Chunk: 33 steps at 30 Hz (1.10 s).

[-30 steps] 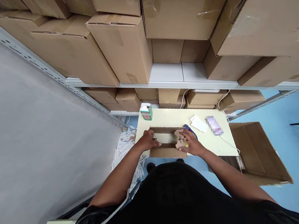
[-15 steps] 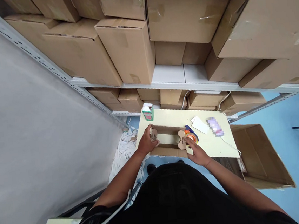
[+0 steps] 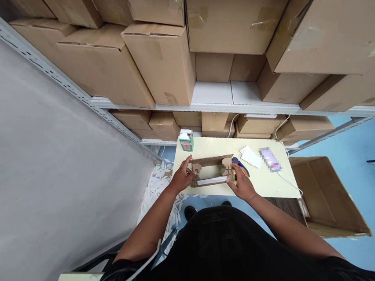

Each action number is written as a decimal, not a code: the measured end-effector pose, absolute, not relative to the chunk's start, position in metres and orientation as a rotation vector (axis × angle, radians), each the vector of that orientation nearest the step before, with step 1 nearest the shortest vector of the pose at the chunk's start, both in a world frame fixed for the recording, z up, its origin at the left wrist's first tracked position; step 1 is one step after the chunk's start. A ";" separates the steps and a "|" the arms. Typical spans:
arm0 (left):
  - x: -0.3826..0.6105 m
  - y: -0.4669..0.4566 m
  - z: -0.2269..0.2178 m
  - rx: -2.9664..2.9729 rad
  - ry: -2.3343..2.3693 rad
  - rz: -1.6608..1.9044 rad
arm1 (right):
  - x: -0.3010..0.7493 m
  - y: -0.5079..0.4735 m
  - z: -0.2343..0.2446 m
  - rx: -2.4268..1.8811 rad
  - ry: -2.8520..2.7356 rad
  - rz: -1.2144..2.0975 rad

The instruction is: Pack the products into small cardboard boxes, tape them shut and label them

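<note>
Between my two hands is a small brown cardboard box [image 3: 211, 160], tilted over the cream table [image 3: 271, 185] with its inside showing. A white strip [image 3: 211, 180] runs along its near edge. My left hand [image 3: 182, 176] grips the left end, thumb on the folded end flap. At the right end my right hand [image 3: 241, 185] holds the box by its side and near corner. Just beyond that hand, a blue and orange tape dispenser [image 3: 241, 166] lies partly hidden. A green and white small box [image 3: 186, 140] stands at the table's far left corner.
White papers [image 3: 250, 157] and a blurred purple item [image 3: 270, 159] with a cable lie on the table's right. Shelves of cardboard boxes [image 3: 163, 63] rise ahead. A large open carton [image 3: 328, 193] stands right; paper scraps [image 3: 153, 197] cover the floor left.
The box has tilted, its near side now showing a white strip instead of a brown flap. My right hand has shifted down round the near right corner; my left fingers have loosened slightly.
</note>
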<state>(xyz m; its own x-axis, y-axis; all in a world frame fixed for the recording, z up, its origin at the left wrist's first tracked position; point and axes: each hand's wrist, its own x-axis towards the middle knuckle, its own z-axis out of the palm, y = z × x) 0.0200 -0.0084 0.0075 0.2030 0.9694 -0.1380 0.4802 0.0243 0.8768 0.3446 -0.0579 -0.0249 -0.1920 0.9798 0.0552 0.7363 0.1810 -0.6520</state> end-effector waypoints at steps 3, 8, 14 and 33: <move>0.020 -0.005 0.013 1.601 1.399 0.643 | 0.346 -0.056 -0.024 -1.615 -2.073 0.676; 0.015 0.000 0.014 1.698 1.361 0.697 | 0.348 -0.049 -0.024 -1.611 -2.069 0.673; 0.021 -0.006 0.011 1.827 1.409 0.629 | 0.335 -0.043 -0.029 -1.789 -1.743 0.744; 0.081 -0.019 -0.007 2.218 1.606 0.242 | 0.407 -0.002 -0.094 -2.276 -1.651 0.885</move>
